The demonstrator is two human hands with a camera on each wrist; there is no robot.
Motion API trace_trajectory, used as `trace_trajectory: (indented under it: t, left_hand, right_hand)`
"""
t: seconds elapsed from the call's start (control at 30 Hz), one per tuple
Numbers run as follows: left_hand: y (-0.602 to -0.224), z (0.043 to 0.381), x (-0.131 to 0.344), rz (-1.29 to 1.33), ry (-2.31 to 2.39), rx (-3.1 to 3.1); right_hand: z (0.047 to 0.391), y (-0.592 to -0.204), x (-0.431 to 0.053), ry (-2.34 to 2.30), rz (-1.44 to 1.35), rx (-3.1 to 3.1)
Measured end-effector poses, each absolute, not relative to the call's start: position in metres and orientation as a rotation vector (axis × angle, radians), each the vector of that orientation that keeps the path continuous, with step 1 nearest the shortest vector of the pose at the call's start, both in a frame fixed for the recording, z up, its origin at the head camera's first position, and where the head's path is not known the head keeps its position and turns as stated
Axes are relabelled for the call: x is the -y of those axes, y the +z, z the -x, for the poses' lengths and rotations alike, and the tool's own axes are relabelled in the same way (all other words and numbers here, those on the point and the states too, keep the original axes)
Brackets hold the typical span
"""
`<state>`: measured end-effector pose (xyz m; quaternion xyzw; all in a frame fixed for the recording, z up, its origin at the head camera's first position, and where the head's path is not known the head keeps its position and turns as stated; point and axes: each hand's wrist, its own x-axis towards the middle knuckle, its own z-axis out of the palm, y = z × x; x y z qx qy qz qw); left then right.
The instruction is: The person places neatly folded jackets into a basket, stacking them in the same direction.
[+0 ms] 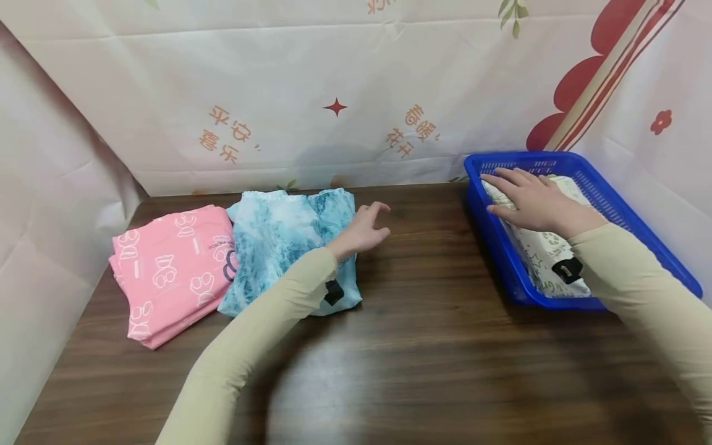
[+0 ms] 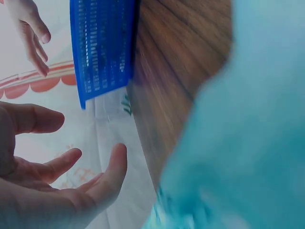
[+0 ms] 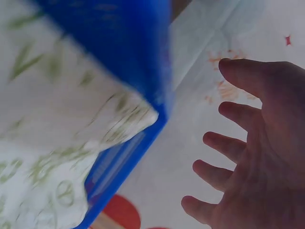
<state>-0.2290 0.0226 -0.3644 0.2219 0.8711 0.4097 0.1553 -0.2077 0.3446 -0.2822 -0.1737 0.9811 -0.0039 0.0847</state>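
A pale sheet [image 1: 61, 185] hangs at the far left and runs on behind the table [image 1: 423, 352]. On the table's left part lies the pink cloth [image 1: 172, 272], folded into a flat pad with white outline prints and a dark mark by its right edge. That edge meets the blue cloth [image 1: 283, 228], also folded flat, mottled in pale and deeper blue. On the sheet above them are orange characters [image 1: 228, 133].

A beige sleeve [image 1: 256, 340] reaches up across the blue cloth, with a black piece [image 1: 334, 292] at its cuff. The left hand [image 1: 363, 232] is over the cloth's right edge, fingers loosely bent and spread apart, holding nothing; the left wrist view shows the fingertips clear of the cloth. Above this hand is a red star [image 1: 335, 107], with more orange characters to its right.

Past a stretch of brown table stands the blue basket [image 1: 495, 262], slatted, near the back edge. In it lies the white cloth [image 1: 536, 262], printed in green. The right hand [image 1: 539, 201] is above the cloth, palm down, fingers extended and apart, gripping nothing; the right wrist view shows a gap between fingers and cloth. Its sleeve [image 1: 639, 281] crosses the basket's near right part. Behind are red scallops [image 1: 578, 80]; farthest right, a red flower [image 1: 661, 122].
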Motion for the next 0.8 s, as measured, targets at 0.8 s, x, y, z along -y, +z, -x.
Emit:
trace_trajectory:
  t: [0.8]
  left_hand:
    - [-0.368,0.210,0.114,-0.475,1.004,-2.720]
  right_hand:
    - [0.199,-0.322,-0.217,-0.520,0.873,-2.708]
